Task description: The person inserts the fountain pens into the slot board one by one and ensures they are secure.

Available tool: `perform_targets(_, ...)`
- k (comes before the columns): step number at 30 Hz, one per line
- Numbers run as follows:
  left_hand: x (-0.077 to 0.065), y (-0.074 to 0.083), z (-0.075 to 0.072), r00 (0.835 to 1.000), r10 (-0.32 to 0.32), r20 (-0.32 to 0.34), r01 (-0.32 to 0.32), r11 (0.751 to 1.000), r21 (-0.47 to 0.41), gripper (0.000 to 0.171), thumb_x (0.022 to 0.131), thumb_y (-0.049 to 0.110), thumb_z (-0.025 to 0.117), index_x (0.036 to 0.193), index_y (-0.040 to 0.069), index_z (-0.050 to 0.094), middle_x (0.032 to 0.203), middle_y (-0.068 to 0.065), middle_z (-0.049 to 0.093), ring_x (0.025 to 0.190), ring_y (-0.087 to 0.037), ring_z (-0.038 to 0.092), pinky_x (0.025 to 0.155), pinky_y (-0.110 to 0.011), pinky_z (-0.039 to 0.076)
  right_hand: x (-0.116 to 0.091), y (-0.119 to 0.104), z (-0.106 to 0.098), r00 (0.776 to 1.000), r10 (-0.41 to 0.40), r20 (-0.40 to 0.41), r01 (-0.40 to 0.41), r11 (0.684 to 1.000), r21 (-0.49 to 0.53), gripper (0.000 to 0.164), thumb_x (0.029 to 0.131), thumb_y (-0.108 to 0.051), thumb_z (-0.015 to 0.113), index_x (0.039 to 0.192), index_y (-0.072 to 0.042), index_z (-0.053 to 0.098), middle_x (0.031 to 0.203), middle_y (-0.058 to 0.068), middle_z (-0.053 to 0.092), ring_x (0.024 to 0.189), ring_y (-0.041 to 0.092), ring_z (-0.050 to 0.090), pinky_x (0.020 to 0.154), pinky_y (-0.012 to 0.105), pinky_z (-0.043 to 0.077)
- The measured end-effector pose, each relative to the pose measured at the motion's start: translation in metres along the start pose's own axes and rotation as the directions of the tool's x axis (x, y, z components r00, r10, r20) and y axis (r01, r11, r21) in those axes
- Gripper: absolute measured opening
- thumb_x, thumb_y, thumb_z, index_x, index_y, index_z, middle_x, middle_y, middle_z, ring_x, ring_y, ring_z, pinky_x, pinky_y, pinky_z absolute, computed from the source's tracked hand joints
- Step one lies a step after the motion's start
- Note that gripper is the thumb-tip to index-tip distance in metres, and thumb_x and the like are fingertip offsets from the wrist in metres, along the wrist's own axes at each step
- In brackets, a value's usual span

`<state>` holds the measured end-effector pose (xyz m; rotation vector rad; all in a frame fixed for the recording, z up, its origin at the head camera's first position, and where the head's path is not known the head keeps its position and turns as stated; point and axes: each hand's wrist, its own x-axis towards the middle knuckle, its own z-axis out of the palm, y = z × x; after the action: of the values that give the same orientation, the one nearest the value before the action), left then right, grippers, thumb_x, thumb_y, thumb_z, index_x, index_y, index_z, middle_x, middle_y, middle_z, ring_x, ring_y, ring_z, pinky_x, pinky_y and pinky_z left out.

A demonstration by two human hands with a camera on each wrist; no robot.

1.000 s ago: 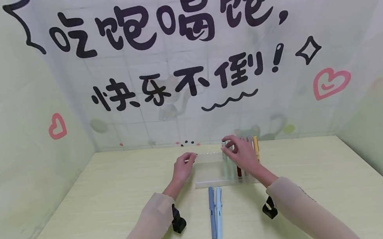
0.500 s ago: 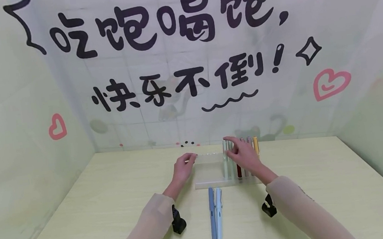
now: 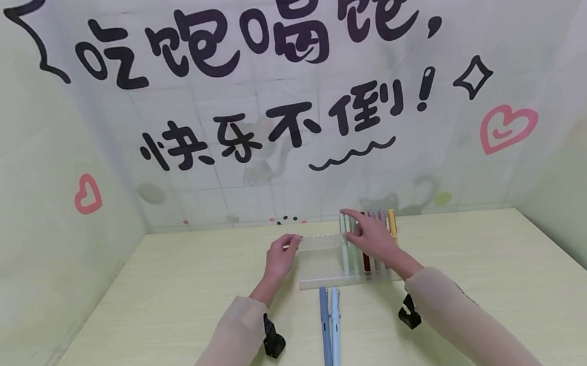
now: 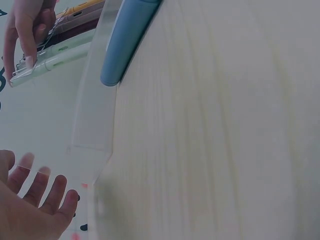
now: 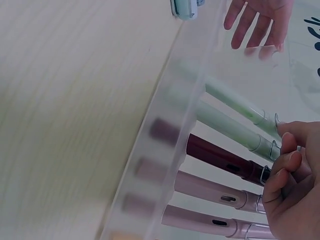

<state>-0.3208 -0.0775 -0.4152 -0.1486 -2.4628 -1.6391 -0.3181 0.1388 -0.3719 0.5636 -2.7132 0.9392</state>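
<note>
A clear pen stand (image 3: 320, 261) stands toward the back of the table, with a row of pens leaning in its right part. My left hand (image 3: 279, 257) holds the stand's upper left corner between thumb and fingertips; the other fingers stretch loosely in the left wrist view. My right hand (image 3: 376, 237) grips the leftmost pen, a very pale green fountain pen (image 3: 345, 255), near its capped top. Beside that pen are a second light green pen (image 5: 227, 125), a dark red pen (image 5: 215, 155), mauve pens (image 5: 200, 220) and a yellow pen (image 3: 392, 220), partly hidden by my hand.
In front of the stand, a dark blue pen (image 3: 325, 327) and a light blue pen (image 3: 336, 329) lie side by side on the wooden table (image 3: 181, 341). A printed cloth backdrop (image 3: 252, 200) rises behind the table and at both sides.
My right fingers have shifted slightly around the top of the pale green pen, the thumb moving a little right and the index finger up. My left hand and the blue pens stay put.
</note>
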Motion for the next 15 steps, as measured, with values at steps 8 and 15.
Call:
perform_targets(8, -0.0004, 0.0018, -0.0006, 1.0, -0.003, -0.003, 0.003, 1.0, 0.007, 0.029, 0.096, 0.022, 0.047, 0.105, 0.0, 0.063, 0.101, -0.017, 0.062, 0.094, -0.026, 0.056, 0.078, -0.037, 0.047, 0.0014, 0.0015, 0.0005, 1.0, -0.013, -0.006, 0.013, 0.999, -0.034, 0.053, 0.085, -0.013, 0.064, 0.134, -0.009, 0.045, 0.055, -0.002, 0.047, 0.051, 0.014, 0.043, 0.086, 0.05, 0.033)
perform_targets(15, -0.0001, 0.0018, 0.0, 1.0, -0.003, -0.002, 0.003, 1.0, 0.012, 0.029, 0.096, 0.022, 0.047, 0.105, -0.001, 0.063, 0.1, -0.018, 0.062, 0.094, -0.026, 0.056, 0.078, -0.037, 0.048, 0.0014, 0.0018, 0.0002, 1.0, -0.014, -0.009, 0.013, 0.999, -0.032, 0.053, 0.085, -0.012, 0.064, 0.134, -0.008, 0.044, 0.055, -0.002, 0.047, 0.051, 0.014, 0.042, 0.084, 0.048, 0.032)
